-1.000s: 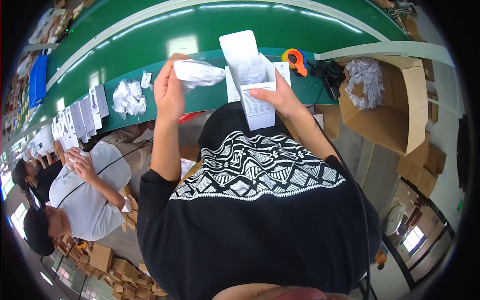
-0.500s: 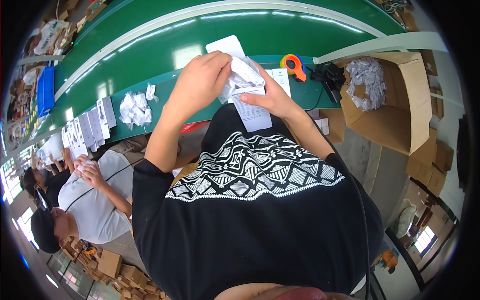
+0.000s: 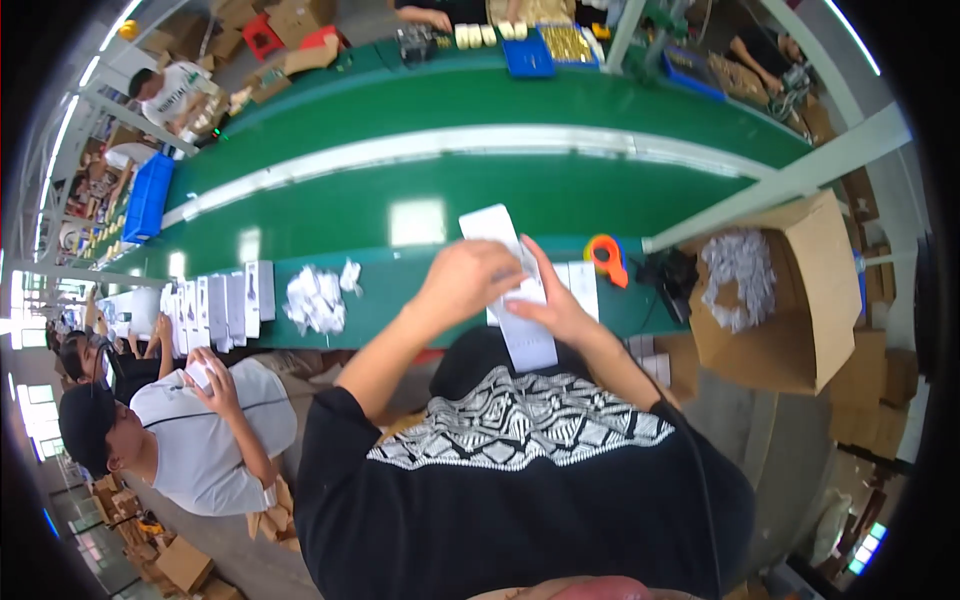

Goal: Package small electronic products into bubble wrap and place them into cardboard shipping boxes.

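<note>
A slim white carton [image 3: 530,345] slants in front of my chest, its long end flap [image 3: 485,222] standing up away from me. My right hand [image 3: 555,300] is closed around the carton's right side, thumb across its front. Over the carton's middle lie the bent fingers of my left hand [image 3: 475,272], pressed together; whatever they pinch is hidden. The clear plastic bag seen earlier is mostly out of sight behind my fingers. White flat boxes [image 3: 582,285] lie on the green bench just beyond my right hand.
An orange and blue tape dispenser [image 3: 607,262] and a black device [image 3: 665,280] sit to the right. Beside them, a large cardboard box [image 3: 770,350] holds many small bagged pieces. Leftward are bagged items [image 3: 316,300], upright white cartons [image 3: 235,305] and a co-worker in white [image 3: 215,430].
The view has tilted up, showing more of the far bench. My left hand has come down over the carton, and the plastic bag that bulged between my hands is now largely hidden.
</note>
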{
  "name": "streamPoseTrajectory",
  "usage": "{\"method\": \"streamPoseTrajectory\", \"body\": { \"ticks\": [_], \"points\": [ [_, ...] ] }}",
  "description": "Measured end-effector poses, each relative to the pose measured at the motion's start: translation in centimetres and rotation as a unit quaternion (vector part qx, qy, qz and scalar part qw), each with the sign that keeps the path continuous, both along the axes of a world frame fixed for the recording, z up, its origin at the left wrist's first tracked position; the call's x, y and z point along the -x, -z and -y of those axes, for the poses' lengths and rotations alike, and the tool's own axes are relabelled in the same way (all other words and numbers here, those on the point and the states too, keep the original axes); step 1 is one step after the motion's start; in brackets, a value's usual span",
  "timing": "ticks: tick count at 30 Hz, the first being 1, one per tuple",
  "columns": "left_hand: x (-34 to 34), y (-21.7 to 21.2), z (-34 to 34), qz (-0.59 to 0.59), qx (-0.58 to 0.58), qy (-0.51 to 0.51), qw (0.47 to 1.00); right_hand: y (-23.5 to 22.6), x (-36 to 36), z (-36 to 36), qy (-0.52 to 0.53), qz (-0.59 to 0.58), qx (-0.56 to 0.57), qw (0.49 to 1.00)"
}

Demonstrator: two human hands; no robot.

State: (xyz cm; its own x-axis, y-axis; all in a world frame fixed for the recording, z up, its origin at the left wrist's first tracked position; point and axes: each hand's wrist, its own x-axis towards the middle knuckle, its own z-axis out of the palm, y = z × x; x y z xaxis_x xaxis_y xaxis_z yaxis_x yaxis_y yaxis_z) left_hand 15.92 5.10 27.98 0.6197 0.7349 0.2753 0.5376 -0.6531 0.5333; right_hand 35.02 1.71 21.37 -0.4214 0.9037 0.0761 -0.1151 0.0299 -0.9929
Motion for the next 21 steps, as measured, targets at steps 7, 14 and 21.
{"method": "streamPoseTrajectory", "body": {
  "ticks": [7, 14, 21],
  "points": [
    [-1.4, 0.3, 0.1, 0.009, 0.087, 0.045, 0.995, 1.0, -1.0, 1.8, 0.08, -0.099, 0.096, 0.987],
    [-1.2, 6.7, 2.3, 0.211, 0.145, -0.146, 0.956, 2.2, -1.3, 2.2, 0.163, -0.219, 0.188, 0.944],
    [-3.8, 5.4, 7.3, 0.303, 0.224, -0.223, 0.899, 3.7, -0.7, 4.9, 0.121, -0.133, 0.128, 0.975]
  ]
}}
